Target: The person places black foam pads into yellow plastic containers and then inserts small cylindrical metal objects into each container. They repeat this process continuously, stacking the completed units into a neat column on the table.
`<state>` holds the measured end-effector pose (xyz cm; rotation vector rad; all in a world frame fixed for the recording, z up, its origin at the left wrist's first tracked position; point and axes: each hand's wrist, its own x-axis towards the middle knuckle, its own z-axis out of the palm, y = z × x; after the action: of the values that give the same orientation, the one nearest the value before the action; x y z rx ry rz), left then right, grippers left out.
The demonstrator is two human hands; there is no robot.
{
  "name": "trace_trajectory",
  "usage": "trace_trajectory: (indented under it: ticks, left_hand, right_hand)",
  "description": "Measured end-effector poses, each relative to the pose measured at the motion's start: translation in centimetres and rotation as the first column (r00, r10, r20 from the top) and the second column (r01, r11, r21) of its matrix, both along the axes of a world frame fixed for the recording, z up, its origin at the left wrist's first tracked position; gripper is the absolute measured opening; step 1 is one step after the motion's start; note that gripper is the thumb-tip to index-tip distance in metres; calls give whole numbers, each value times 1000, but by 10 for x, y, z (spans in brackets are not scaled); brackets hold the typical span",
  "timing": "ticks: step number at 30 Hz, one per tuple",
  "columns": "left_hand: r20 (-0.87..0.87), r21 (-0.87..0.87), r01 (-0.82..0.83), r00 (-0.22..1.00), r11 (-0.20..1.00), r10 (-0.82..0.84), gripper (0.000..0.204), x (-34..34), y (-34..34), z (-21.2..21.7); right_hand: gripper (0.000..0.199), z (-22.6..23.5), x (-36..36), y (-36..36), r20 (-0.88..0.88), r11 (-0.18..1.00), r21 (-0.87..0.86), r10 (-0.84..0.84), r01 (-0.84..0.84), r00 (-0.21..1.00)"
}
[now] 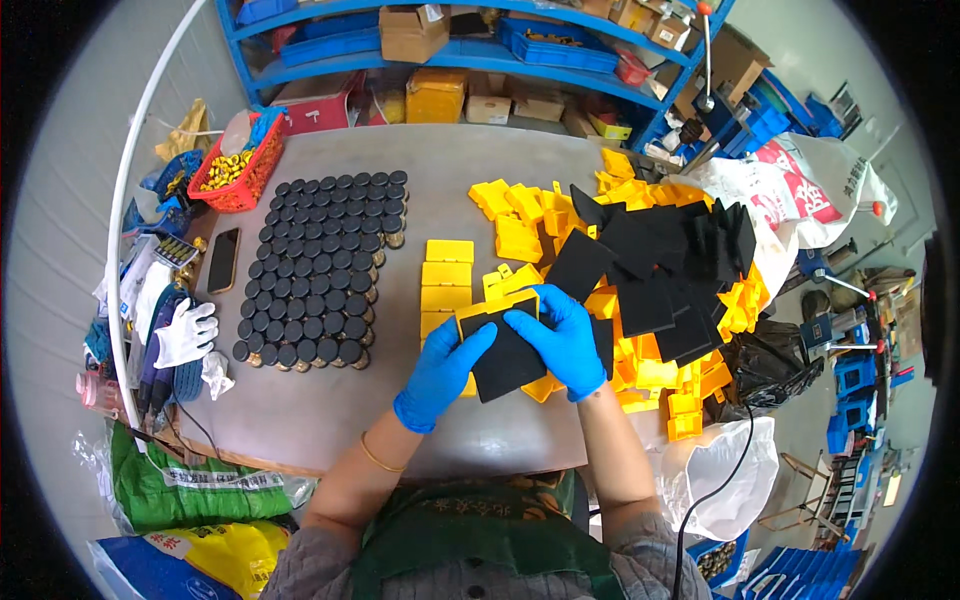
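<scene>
Fingers (562,303): closed to a pinch on both sides — the left hand (440,362) and the right hand (564,340), both in blue gloves, grip a black sheet (508,362) between them, thumbs on its face and the other fingers partly hidden behind.
Black sheet: raised over the near part of the table (300,420), in front of the person, with a yellow piece (495,307) along its far edge; whether the two are joined, I cannot tell.
Handling: the sheet looks thin, light and fairly stiff, perhaps a little slippery; the yellow piece seems to be hard, light plastic. Best held by the side edges, near the yellow piece, without bending.
Yellow row: more yellow pieces (446,274) lie in a line just beyond the left hand.
Right side: a heap of black sheets (680,245) over loose yellow pieces (640,365) crowds the right hand — the main obstacle.
Left side: black-capped jars (315,270) in close rows, then a phone (224,260) and a red basket (240,172), all clear of the hands.
</scene>
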<state>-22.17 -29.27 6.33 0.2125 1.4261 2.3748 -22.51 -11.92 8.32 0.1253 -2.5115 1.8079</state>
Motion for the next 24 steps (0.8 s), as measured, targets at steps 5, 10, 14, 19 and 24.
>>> trace_trajectory:
  ticks: [5, 10, 14, 19, 24]
  left_hand:
    - [94, 21, -4, 996, 1000, 2, 28, -7, -6, -1]
    - [187, -12, 66, 980, 998, -63, 36, -7, -17, 10]
    - [-70, -50, 113, 991, 992, -117, 56, -3, -30, 3]
    - [-107, -173, -31, 994, 985, 12, 56, -6, -57, -25]
    - [391, 238, -133, 920, 962, 30, 49, -12, -83, -23]
  right_hand:
    - [50, 3, 3, -7, -115, 1000, 10, 1, 1, 993]
    - [72, 48, -1, -10, 141, 891, 384, 203, -243, 969]
    - [62, 26, -21, -13, -150, 861, 462, 314, -214, 938]
    - [23, 16, -61, -33, 148, 884, 145, 424, -444, 893]
    - [34, -15, -121, -70, -11, 843, 249, 494, -476, 869]
